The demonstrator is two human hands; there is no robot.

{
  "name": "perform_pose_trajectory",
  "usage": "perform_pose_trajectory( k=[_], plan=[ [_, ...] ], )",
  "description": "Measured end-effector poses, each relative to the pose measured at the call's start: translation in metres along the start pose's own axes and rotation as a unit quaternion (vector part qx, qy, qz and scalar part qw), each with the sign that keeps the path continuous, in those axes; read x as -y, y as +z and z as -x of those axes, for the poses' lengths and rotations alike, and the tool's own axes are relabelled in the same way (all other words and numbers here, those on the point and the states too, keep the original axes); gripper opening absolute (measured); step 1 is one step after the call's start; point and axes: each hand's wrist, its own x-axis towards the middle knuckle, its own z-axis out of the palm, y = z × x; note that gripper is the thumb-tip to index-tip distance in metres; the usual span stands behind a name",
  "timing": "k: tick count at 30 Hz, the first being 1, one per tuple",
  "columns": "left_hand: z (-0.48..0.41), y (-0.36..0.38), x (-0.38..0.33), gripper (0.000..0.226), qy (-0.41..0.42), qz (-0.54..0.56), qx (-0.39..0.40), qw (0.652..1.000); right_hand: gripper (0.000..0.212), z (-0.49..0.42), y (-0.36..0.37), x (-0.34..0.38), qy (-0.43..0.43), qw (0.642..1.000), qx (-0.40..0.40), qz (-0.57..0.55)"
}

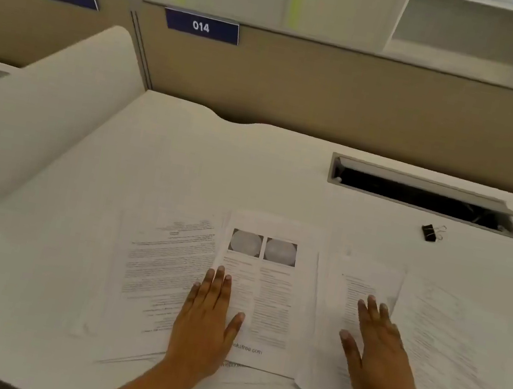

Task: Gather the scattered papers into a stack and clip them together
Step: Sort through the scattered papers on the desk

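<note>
Several printed papers lie spread and overlapping across the near part of the white desk [185, 164]. The middle sheet [277, 301] carries two grey round pictures; a text sheet [162, 273] lies to its left and further sheets [450, 331] fan out to the right. My left hand [209, 316] lies flat with straight fingers on the left edge of the middle sheet. My right hand [380, 357] lies flat, fingers straight, on a text sheet [359, 281] right of centre. A black binder clip [432, 232] sits alone on the desk, far right of the papers.
An open cable slot [419, 195] with a raised grey flap is set into the desk behind the clip. A beige partition [333, 98] with labels 013 and 014 bounds the back. A white rounded divider [57, 111] rises on the left.
</note>
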Motion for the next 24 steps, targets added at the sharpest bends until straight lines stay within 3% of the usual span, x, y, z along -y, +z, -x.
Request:
perform_pose_trajectory(
  k=[6,9,15,19,24],
  plan=[
    [0.009,0.006,-0.002,0.076,-0.030,0.013,0.047,0.998,0.081,0.012,0.028,-0.009,0.008,0.999,0.044,0.014],
    [0.009,0.001,-0.008,0.081,-0.031,0.019,0.030,0.999,0.082,0.015,0.035,-0.010,0.015,0.999,0.048,0.017],
    [0.010,-0.008,-0.010,0.089,-0.036,0.049,0.018,0.998,0.079,0.019,0.044,-0.013,0.017,1.000,0.010,0.023],
    [0.010,-0.020,-0.011,0.086,-0.089,0.101,0.018,0.991,0.080,0.019,0.046,-0.014,0.013,0.999,0.005,0.029],
    [0.025,-0.048,0.001,0.076,-0.196,0.236,-0.049,0.951,0.078,0.020,0.048,-0.018,0.014,1.000,0.000,0.027]
  ],
)
